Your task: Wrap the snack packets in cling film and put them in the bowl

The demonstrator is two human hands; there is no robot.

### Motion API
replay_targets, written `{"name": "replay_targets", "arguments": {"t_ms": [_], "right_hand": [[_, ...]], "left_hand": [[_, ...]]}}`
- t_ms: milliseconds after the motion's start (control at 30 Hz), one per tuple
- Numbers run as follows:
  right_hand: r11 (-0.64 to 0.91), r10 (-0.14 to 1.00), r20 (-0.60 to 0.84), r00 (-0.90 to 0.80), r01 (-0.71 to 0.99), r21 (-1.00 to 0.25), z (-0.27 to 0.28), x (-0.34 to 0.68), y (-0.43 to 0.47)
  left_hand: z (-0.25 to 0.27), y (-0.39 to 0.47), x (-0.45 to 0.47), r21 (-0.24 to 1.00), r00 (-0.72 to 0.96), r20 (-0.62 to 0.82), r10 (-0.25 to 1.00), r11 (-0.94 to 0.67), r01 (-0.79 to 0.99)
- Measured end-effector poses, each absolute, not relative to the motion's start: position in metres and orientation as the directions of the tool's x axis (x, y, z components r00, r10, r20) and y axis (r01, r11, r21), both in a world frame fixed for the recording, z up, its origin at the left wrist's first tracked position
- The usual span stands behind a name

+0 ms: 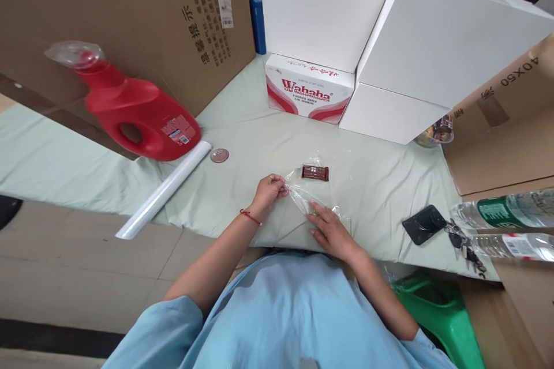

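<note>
On the pale green cloth lies a clear plastic bag (298,198), with a small brown wrapped snack bar (315,173) in or on its far part; I cannot tell which. My left hand (269,191), a red string bracelet at its wrist, pinches the bag's gathered left end between thumb and fingers. My right hand (331,229) rests with fingers stretched out on the near right part of the bag, a little below the snack bar. A round reddish-brown disc (219,155) lies to the left of my left hand.
Left: a red detergent jug (142,109) and a white roll (164,190) jutting over the table edge. Behind: a Wahaha box (309,89) and large white boxes (450,34). Right: a black phone-like object (424,224), keys (465,247), water bottles (511,210); a green stool (450,323) below.
</note>
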State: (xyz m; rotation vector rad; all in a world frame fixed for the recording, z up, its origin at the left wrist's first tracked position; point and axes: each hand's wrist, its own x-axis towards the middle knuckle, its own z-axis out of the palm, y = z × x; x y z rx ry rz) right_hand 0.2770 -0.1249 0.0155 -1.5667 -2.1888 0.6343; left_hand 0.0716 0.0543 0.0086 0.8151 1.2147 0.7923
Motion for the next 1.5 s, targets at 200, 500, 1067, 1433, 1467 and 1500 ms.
{"name": "replay_targets", "arguments": {"t_ms": [200,500,1067,1433,1467,1500], "right_hand": [[0.16,0.987,0.122,-0.103,0.639,-0.752,0.045,0.293,-0.123],[-0.013,0.986,0.108,0.128,0.701,-0.713,0.042,0.279,-0.079],[0.048,0.981,0.18,0.066,0.825,-0.563,0.026,0.203,-0.061],[-0.072,0.98,0.116,0.163,0.829,-0.555,0.022,0.212,-0.052],[-0.052,0.981,0.127,0.147,0.828,-0.558,0.024,0.209,-0.053],[-0.034,0.982,0.134,0.131,0.828,-0.559,0.025,0.206,-0.055]], "left_hand": [[0.005,0.054,0.072,0.853,0.186,-0.489,0.852,0.512,-0.101],[0.0,0.056,0.074,0.858,0.171,-0.48,0.86,0.501,-0.109],[0.001,0.053,0.071,0.855,0.216,-0.45,0.867,0.488,-0.175],[-0.001,0.055,0.07,0.836,0.236,-0.46,0.856,0.507,-0.21],[-0.001,0.055,0.07,0.835,0.238,-0.46,0.856,0.508,-0.211],[-0.001,0.055,0.07,0.835,0.24,-0.46,0.855,0.508,-0.211]]}}
